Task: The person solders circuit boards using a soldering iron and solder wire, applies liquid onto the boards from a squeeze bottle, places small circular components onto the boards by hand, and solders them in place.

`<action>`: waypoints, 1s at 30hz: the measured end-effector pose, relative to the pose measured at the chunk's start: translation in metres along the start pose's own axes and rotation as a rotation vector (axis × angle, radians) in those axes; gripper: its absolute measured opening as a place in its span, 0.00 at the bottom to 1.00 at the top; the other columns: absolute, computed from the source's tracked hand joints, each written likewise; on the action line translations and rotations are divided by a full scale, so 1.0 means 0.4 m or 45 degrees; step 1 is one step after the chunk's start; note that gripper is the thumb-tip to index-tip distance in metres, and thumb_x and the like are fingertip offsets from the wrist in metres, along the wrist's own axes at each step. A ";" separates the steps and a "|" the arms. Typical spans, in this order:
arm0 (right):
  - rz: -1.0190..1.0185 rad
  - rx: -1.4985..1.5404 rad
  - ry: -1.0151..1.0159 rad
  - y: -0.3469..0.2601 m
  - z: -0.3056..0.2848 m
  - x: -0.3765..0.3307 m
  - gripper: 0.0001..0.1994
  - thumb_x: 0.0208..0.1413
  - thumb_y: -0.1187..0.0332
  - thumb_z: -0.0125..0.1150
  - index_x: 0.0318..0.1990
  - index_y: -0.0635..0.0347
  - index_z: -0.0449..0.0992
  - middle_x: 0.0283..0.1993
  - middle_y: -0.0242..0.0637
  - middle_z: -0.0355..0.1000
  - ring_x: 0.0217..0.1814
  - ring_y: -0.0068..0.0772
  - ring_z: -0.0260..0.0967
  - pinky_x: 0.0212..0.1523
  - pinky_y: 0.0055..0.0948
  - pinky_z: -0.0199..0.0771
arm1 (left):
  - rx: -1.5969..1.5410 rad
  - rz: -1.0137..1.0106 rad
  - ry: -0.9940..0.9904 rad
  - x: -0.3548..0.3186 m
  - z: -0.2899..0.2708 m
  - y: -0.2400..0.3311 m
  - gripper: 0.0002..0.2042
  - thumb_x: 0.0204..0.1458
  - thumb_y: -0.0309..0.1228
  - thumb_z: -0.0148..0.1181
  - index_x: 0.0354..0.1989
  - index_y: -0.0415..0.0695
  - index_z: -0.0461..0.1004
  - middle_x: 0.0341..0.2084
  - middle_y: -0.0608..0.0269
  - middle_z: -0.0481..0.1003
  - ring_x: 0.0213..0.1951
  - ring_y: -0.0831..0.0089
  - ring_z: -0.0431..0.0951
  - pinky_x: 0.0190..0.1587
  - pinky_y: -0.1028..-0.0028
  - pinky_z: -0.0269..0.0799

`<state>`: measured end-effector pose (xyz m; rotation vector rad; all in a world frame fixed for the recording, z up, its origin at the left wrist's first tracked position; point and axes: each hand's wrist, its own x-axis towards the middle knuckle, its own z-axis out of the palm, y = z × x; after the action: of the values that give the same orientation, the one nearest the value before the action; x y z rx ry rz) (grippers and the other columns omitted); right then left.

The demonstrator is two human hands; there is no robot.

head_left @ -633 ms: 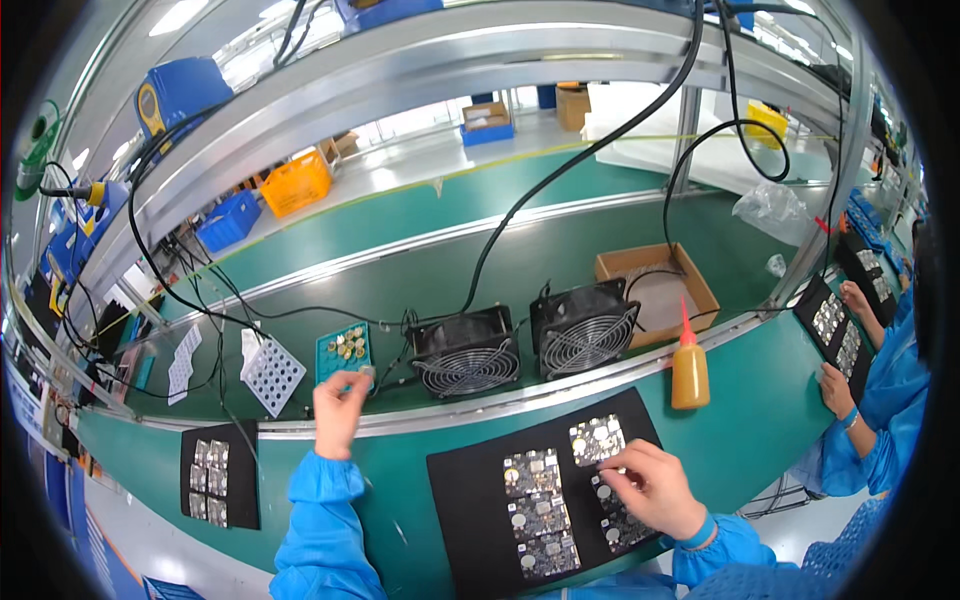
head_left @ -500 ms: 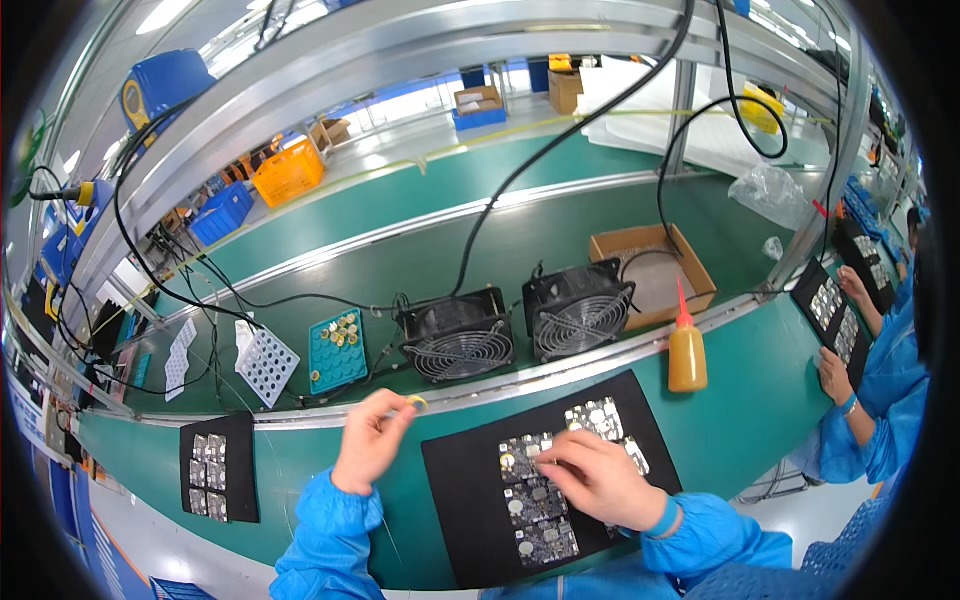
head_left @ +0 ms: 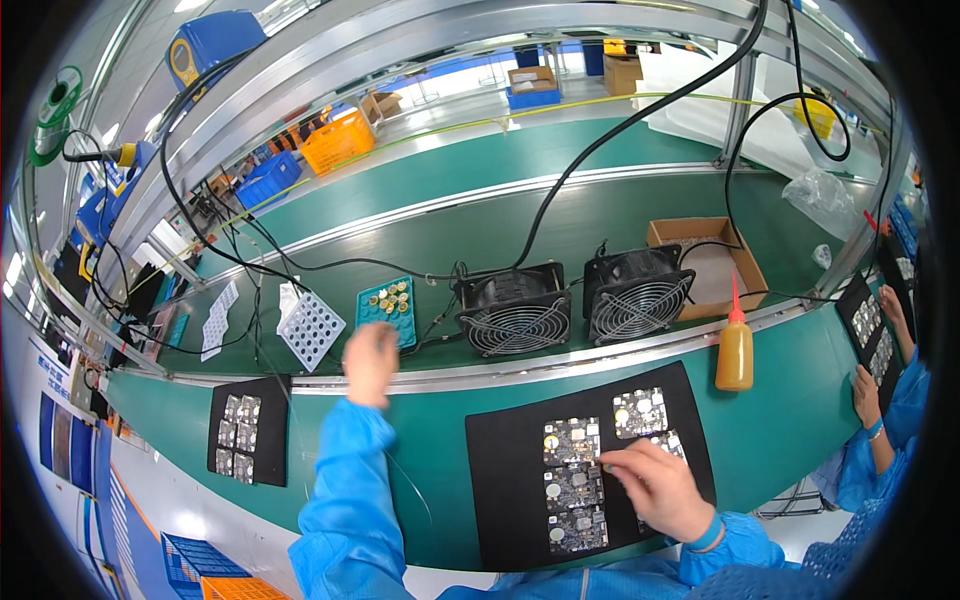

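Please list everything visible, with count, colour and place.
Large mat: one, black, front centre
Circuit boards on it: at least five, dark and silvery
Small mat: one, black, left
Boards on small mat: six, silvery
Fans: two, black, beyond large mat
Tray: one, teal, left of fans
Round parts: several, gold, in tray
Bottle: one, amber, red tip, right
Box: one, brown, behind right fan
Perforated sheets: two or more, white, left of tray
Cables: several, black, across scene
Crates: several, orange and blue, background
Co-worker's hands: two, right edge
Left hand: one, blue sleeve, at tray
Right hand: one, blue sleeve, over boards
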<state>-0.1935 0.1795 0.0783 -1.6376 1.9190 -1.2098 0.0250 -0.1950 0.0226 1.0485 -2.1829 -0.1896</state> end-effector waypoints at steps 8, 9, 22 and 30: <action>0.515 0.085 0.284 0.105 -0.096 -0.110 0.04 0.53 0.78 0.57 0.37 0.66 0.72 0.31 0.42 0.74 0.30 0.33 0.74 0.32 0.28 0.72 | 0.549 -0.269 -0.194 0.065 0.086 -0.301 0.13 0.48 0.36 0.61 0.32 0.37 0.70 0.29 0.44 0.75 0.36 0.44 0.74 0.37 0.53 0.68; 0.533 0.079 0.257 0.122 -0.101 -0.111 0.04 0.53 0.77 0.58 0.36 0.66 0.72 0.32 0.41 0.73 0.31 0.33 0.73 0.33 0.29 0.72 | 0.537 -0.246 -0.165 0.061 0.080 -0.326 0.11 0.47 0.33 0.61 0.32 0.37 0.70 0.28 0.44 0.74 0.35 0.44 0.74 0.35 0.53 0.67; 0.810 0.843 0.046 0.222 -0.065 -0.061 0.07 0.57 0.74 0.57 0.42 0.67 0.72 0.32 0.30 0.73 0.32 0.16 0.69 0.36 0.17 0.71 | -0.858 -0.525 -0.651 -0.169 -0.074 0.184 0.00 0.49 0.20 0.60 0.28 0.38 0.75 0.24 0.66 0.76 0.27 0.82 0.73 0.32 0.82 0.67; 0.756 0.880 0.014 0.181 -0.060 -0.080 0.10 0.60 0.78 0.49 0.47 0.64 0.71 0.33 0.31 0.70 0.34 0.18 0.67 0.38 0.19 0.70 | -1.051 -0.770 -1.040 -0.388 -0.048 0.331 0.03 0.54 0.21 0.56 0.35 0.35 0.71 0.28 0.64 0.75 0.32 0.83 0.74 0.33 0.83 0.69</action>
<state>-0.2479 0.2161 0.0282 -0.6502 1.5494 -1.3810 0.0205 0.0094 0.0086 1.1767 -1.9566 -1.8813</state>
